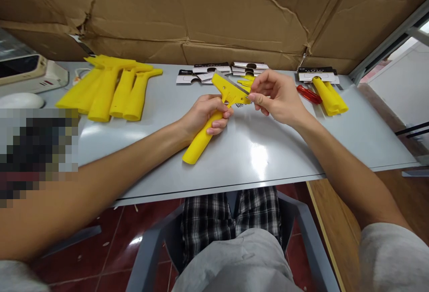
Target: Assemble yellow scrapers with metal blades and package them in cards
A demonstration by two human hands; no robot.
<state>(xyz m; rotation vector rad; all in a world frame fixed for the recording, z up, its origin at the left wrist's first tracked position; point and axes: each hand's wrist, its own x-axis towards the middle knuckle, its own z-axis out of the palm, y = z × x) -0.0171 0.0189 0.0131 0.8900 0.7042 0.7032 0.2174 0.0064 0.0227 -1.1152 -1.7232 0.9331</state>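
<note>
My left hand [209,115] is wrapped round the neck of a yellow scraper [201,142], whose hollow handle points down toward the table's front edge. A thin metal blade [231,82] lies along the top of its wide head. My right hand [276,95] is closed in a pinch at the right end of the head, thumb and forefinger touching there. Whatever sits between those fingertips is too small to make out. Small metal screws [239,105] lie on the table just behind the head. More small yellow pieces [246,81] show behind it, partly covered by my right hand.
Several yellow scraper handles [103,91] stand grouped at the left. Black-and-white card packs [214,68] lie along the back. At the right are a red-handled tool [309,94] and carded yellow scrapers [326,98]. Cardboard [234,15] walls the table's [234,158] rear.
</note>
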